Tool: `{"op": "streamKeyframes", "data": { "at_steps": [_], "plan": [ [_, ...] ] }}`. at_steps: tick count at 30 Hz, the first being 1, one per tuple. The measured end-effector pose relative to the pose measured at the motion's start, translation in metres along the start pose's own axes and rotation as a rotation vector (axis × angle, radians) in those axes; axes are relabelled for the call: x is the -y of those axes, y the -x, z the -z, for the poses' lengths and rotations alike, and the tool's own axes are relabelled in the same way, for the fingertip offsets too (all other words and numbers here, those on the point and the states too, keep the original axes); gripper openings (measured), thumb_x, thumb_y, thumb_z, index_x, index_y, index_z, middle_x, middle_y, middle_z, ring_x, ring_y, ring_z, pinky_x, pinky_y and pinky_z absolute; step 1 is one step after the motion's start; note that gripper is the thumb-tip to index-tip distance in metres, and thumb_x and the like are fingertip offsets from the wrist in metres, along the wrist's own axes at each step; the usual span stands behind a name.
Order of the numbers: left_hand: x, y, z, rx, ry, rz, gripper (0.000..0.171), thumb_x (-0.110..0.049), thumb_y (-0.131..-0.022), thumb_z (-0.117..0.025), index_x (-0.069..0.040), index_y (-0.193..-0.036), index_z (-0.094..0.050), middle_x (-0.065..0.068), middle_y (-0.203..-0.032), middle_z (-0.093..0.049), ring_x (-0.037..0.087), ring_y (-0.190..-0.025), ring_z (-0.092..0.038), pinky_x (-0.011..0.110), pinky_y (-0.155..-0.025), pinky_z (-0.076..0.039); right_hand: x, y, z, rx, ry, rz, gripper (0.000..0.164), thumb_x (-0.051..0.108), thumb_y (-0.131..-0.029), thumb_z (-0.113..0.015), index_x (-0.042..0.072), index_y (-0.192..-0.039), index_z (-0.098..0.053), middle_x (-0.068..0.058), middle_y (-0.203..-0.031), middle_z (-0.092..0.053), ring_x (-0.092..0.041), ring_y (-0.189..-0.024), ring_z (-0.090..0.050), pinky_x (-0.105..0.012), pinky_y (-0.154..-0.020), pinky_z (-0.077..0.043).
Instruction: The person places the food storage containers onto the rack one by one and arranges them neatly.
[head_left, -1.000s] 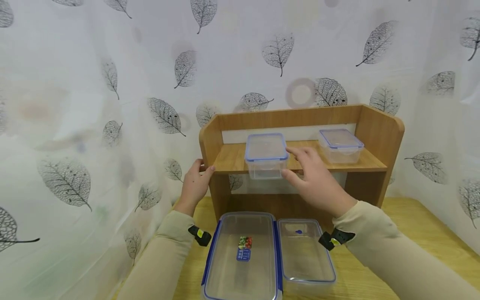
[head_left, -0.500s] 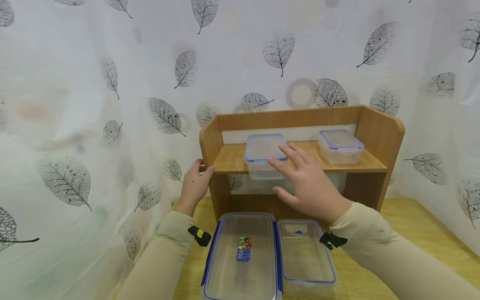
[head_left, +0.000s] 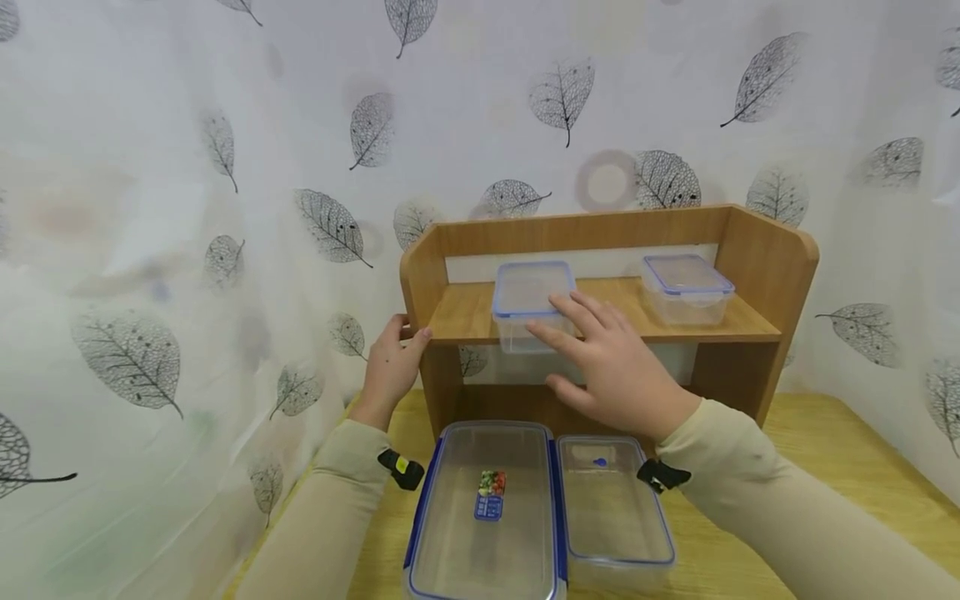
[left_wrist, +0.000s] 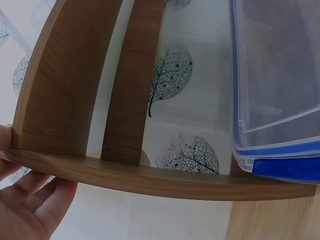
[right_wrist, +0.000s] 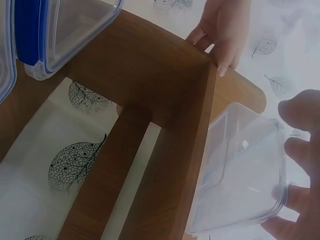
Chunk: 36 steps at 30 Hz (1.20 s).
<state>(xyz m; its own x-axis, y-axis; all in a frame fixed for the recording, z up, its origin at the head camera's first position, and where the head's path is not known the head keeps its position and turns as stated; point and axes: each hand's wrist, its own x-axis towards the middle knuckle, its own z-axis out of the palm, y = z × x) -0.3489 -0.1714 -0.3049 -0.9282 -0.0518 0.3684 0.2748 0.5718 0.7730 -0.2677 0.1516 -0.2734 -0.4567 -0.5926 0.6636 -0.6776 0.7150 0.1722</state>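
My left hand [head_left: 390,367] grips the left side panel of the wooden desk shelf [head_left: 461,321], thumb on the front edge and fingers round the outer side. In the left wrist view those fingers [left_wrist: 55,197] show below the panel. A clear plastic food container [head_left: 528,290] with a blue-rimmed lid sits on the upper board, its front jutting past the edge. My right hand [head_left: 618,371], fingers spread and nearly straight, is at the container's front right corner and overlaps it. In the right wrist view its fingertips [right_wrist: 287,107] are right by the container wall.
Another lidded container [head_left: 688,290] stands at the shelf's right end. On the table [head_left: 840,475] before the shelf, a large blue-clipped container [head_left: 517,533] and a narrower one [head_left: 618,517] lie side by side. A leaf-printed curtain [head_left: 262,250] hangs behind and at the left.
My right hand has come off the container's right side and moved left across its front, fingers spreading. The container and my left hand have stayed in place.
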Motion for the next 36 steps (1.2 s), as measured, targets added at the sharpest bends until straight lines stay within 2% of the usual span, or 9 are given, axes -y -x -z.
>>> {"op": "streamKeyframes", "data": {
  "at_steps": [14, 28, 36],
  "plan": [
    [-0.004, -0.003, 0.002, -0.012, -0.007, -0.02, 0.049, -0.044, -0.104, -0.053, -0.013, -0.142, -0.05, 0.016, -0.134, -0.059, 0.036, -0.119, -0.06, 0.054, -0.094, -0.052, -0.01, -0.013, -0.002, 0.021, -0.01, -0.006, 0.07, 0.032, -0.088, -0.076, 0.02, -0.152, -0.049, -0.02, -0.157, -0.036, -0.046, -0.145, -0.029, -0.065, -0.111, -0.032],
    [-0.002, 0.0, 0.002, -0.015, 0.006, -0.005, 0.049, -0.043, -0.104, -0.053, -0.013, -0.142, -0.05, 0.016, -0.135, -0.059, 0.036, -0.119, -0.06, 0.053, -0.094, -0.052, -0.014, -0.023, -0.016, 0.05, 0.002, -0.001, 0.075, 0.029, -0.088, -0.076, 0.019, -0.155, -0.044, -0.021, -0.158, -0.033, -0.046, -0.146, -0.026, -0.062, -0.113, -0.03],
    [-0.001, 0.0, 0.0, -0.005, 0.007, 0.003, 0.047, -0.043, -0.104, -0.053, -0.015, -0.141, -0.05, 0.015, -0.134, -0.059, 0.036, -0.118, -0.06, 0.054, -0.094, -0.052, -0.016, -0.027, -0.019, 0.096, -0.005, -0.029, 0.074, 0.03, -0.09, -0.073, 0.018, -0.156, -0.042, -0.022, -0.159, -0.031, -0.047, -0.146, -0.024, -0.062, -0.115, -0.027]
  ]
}}
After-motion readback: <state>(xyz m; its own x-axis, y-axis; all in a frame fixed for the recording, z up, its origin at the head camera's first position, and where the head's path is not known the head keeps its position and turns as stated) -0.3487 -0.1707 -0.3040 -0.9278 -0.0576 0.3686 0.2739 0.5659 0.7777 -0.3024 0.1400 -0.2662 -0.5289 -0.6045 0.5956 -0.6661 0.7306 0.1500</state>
